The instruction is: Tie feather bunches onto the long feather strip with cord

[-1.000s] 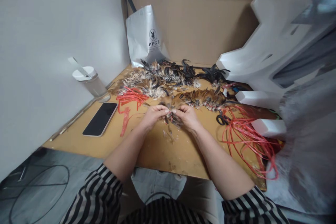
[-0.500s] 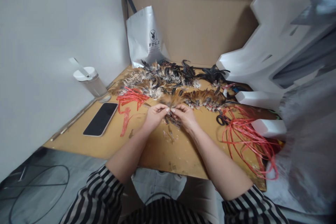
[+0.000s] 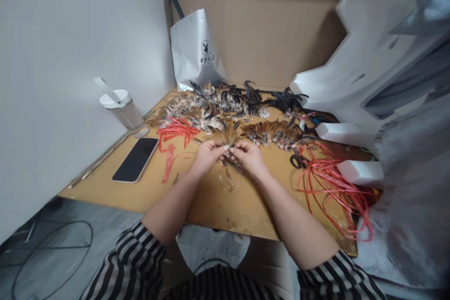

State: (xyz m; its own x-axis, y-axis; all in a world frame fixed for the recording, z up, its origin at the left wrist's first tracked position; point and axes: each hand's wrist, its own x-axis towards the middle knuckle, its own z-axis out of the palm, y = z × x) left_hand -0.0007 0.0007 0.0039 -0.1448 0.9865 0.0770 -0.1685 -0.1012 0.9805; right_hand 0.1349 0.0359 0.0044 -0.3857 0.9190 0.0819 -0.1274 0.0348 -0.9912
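Observation:
Over the middle of the table, my left hand (image 3: 210,154) and my right hand (image 3: 249,155) meet thumb to thumb. Both pinch the base of one bunch of brown feathers (image 3: 228,133), whose tips fan out away from me. Just behind lie rows of feather bunches, mottled brown and black (image 3: 211,101) at the back and reddish brown (image 3: 274,132) to the right. Short red plastic strips (image 3: 177,129) rest left of my hands. Loose feather bits (image 3: 228,180) are scattered below my fingers.
A phone (image 3: 136,159) and a lidded cup (image 3: 123,110) stand at the left by the wall. Black-handled scissors (image 3: 298,160) and a tangle of red strips (image 3: 330,183) lie at the right, beside white foam blocks (image 3: 360,171). A silver bag (image 3: 195,51) leans at the back.
My hands stay together at nearly the same spot. The feather bunch between them has shifted slightly and now stands in a narrower fan.

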